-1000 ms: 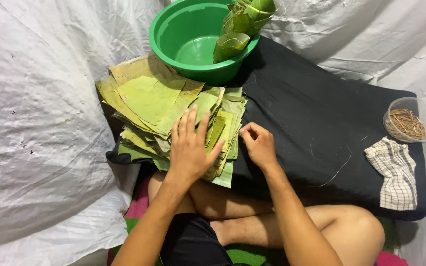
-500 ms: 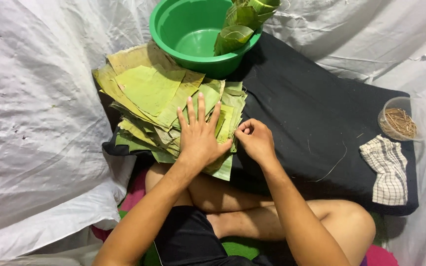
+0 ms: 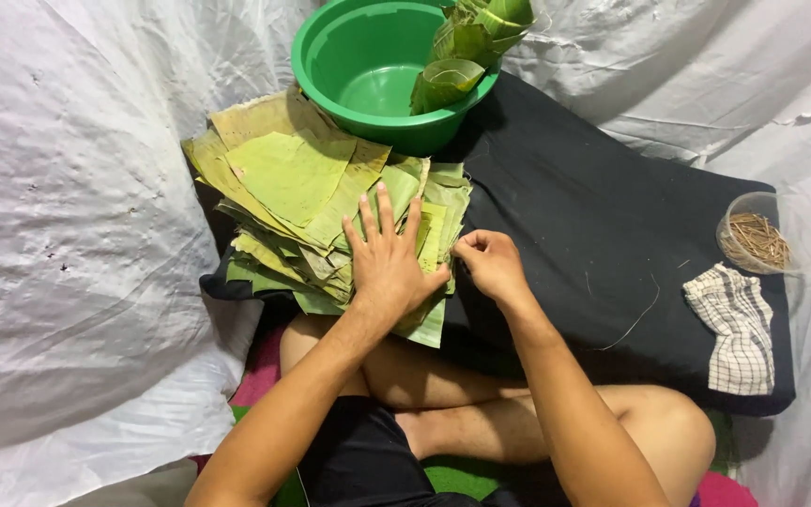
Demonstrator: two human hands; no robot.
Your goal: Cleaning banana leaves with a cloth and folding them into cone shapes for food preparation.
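Near the middle of the frame, the left hand [image 3: 389, 266] lies flat with fingers spread on a stack of cut green leaves [image 3: 307, 202], its grip released, pressing down on the top pieces. Just to its right, the right hand [image 3: 490, 263] has its fingers curled and pinched on the right edge of the same stack, grasping a leaf edge. The stack sits on the left end of a black cloth [image 3: 574, 235], which spreads toward the right of the frame. Above the stack, at the upper middle, a green basin [image 3: 359, 70] holds folded leaves [image 3: 466, 47] on its right rim. At the right edge stand a clear cup of thin sticks [image 3: 756, 235] and, below it, a checked rag [image 3: 734, 329]. White sheeting [image 3: 68, 235] surrounds everything.
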